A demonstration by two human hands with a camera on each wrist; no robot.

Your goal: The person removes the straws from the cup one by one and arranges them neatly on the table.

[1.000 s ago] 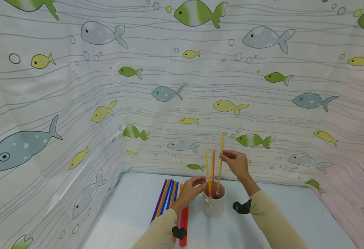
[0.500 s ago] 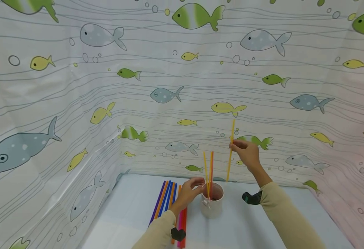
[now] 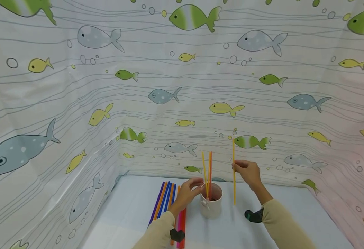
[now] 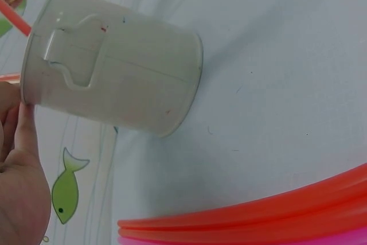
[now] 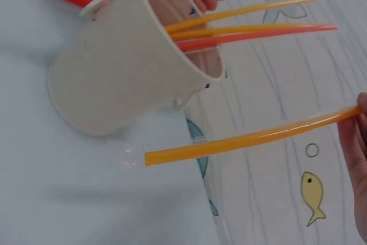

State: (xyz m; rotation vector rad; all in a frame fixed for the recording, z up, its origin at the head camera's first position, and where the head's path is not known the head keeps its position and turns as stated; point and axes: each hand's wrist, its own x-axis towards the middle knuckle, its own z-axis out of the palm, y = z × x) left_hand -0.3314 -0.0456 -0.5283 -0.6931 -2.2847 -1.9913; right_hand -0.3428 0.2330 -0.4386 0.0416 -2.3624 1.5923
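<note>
A cream-white small bucket (image 3: 211, 209) with little side handles stands on the table. Several thin yellow-orange and red straws (image 3: 210, 169) lean inside it, their upper ends above the rim. My left hand (image 3: 188, 193) holds the bucket at its left rim, the thumb in front and curved fingers behind. To the right of the bucket, my right hand (image 3: 248, 171) pinches a yellow-orange straw (image 3: 234, 186) between thumb and fingertips. That straw hangs nearly upright, apart from the bucket. Clear film (image 5: 129, 157) sticks out past its lower end in the right wrist view.
Left of the bucket lies a row of long straws (image 3: 164, 197) in purple, orange, blue, pink and red, partly under the left forearm. The white table (image 3: 123, 204) ends at a fish-print curtain (image 3: 157, 114) behind and at both sides.
My right hand has lifted the yellow-orange straw out of the bucket, moved it to the right, then lowered it beside the bucket. My left hand has stayed at the rim.
</note>
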